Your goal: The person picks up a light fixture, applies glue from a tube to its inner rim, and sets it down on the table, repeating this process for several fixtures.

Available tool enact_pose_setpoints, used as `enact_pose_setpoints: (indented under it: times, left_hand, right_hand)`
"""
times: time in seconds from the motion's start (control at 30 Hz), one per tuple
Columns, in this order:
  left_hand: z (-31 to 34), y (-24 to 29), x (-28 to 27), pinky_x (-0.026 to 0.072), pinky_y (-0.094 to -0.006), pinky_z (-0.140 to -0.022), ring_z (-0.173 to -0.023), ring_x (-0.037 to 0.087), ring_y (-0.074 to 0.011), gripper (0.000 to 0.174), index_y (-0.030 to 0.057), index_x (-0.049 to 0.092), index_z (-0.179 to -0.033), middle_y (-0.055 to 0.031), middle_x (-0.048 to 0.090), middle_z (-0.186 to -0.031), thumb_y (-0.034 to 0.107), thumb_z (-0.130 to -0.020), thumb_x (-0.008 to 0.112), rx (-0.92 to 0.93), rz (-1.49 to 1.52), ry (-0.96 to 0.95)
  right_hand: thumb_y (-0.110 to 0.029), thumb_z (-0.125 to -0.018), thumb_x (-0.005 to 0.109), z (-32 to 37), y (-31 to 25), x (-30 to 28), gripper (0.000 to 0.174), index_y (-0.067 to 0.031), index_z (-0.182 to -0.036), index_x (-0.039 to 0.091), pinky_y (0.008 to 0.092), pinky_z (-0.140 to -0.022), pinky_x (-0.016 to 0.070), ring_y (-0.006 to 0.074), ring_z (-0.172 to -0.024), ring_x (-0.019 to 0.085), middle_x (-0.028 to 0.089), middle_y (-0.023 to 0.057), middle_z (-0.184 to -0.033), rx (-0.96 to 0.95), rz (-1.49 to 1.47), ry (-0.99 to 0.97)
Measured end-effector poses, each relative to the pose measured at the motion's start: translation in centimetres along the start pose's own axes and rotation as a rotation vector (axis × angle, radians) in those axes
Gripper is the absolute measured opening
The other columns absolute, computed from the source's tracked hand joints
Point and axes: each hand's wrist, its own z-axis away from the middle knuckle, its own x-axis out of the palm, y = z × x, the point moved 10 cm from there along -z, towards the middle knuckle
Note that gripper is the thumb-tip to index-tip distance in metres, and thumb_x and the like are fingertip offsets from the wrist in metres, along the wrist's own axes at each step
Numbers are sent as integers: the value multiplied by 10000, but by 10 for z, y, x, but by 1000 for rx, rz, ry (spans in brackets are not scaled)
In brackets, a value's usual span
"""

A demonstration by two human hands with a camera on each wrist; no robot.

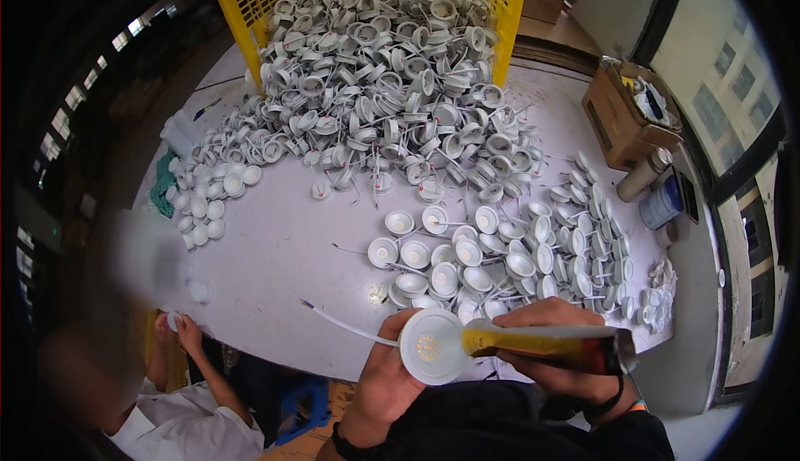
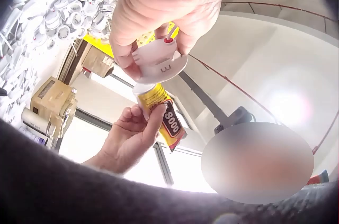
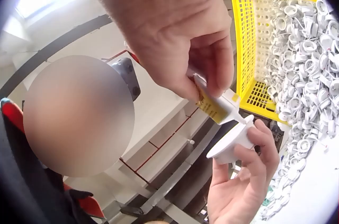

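My left hand [image 1: 390, 382] holds a round white lamp housing [image 1: 432, 346] by its edge, its dish side with small yellow dots facing up in the head view; a white cable trails left from it. In my right hand [image 1: 554, 344] is a yellow and black tube [image 1: 533, 341], pinched between thumb and fingers. The right wrist view shows the tube's white nozzle [image 3: 243, 121] at the rim of the housing [image 3: 231, 140]; whether it touches cannot be told. The left wrist view shows the housing's back [image 2: 161, 65] with a red spot by the cable.
A yellow crate [image 1: 509, 23] spills a large heap of white housings [image 1: 375, 86] onto the table [image 1: 275, 244]. More dish-shaped housings [image 1: 468, 252] lie in front of me and to the right. A carton [image 1: 621, 119], flask [image 1: 643, 174] and tub [image 1: 660, 202] stand at right. Another person [image 1: 187, 411] sits left.
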Motion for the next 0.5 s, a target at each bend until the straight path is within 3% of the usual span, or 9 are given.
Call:
enact_pose_setpoints:
  times: [0.07,0.13,0.23,0.37,0.43,0.5]
  left_hand:
    - [0,1,0,378,-399,-860,-1074,401,-227,458,63,267,-1194,-123,372,-1165,266,-824,444,0,-21,19]
    - [1,2,-1,381,-400,-857,-1074,401,-229,462,64,268,-1194,-124,371,-1167,269,-821,448,6,-45,41]
    - [0,-2,-3,383,-397,-855,-1076,400,-228,480,66,258,-1205,-126,366,-1174,300,-823,433,15,-39,40]
    - [0,-15,3,324,-417,-906,-1106,369,-249,507,63,230,-1229,-136,349,-1194,343,-835,385,-44,48,-25]
    - [-1,-13,3,291,-416,-931,-1132,338,-257,514,59,229,-1231,-138,325,-1218,341,-833,390,-34,58,-32]
    - [-2,-12,-9,274,-398,-947,-1148,318,-255,522,60,226,-1234,-135,307,-1236,346,-831,394,-23,-2,33]
  right_hand:
    - [-55,-667,648,1,-6,1,271,-33,-918,548,249,-634,468,157,-725,588,587,66,-812,1,-41,-41]
    - [-45,-650,652,2,4,8,228,-13,-865,582,285,-680,443,196,-768,568,580,113,-836,248,-241,-108]
    - [-63,-665,644,3,11,30,219,-11,-869,584,272,-670,438,192,-761,564,578,101,-837,200,-422,-195]
    - [-87,-692,630,2,26,33,227,1,-887,553,250,-621,438,132,-712,544,572,83,-857,168,-499,65]
    - [-63,-702,619,0,43,37,310,5,-943,435,214,-567,452,102,-686,533,559,101,-881,209,-603,168]
    - [-50,-716,609,-4,53,41,194,-4,-884,526,224,-699,434,118,-781,541,567,70,-844,309,-789,251]
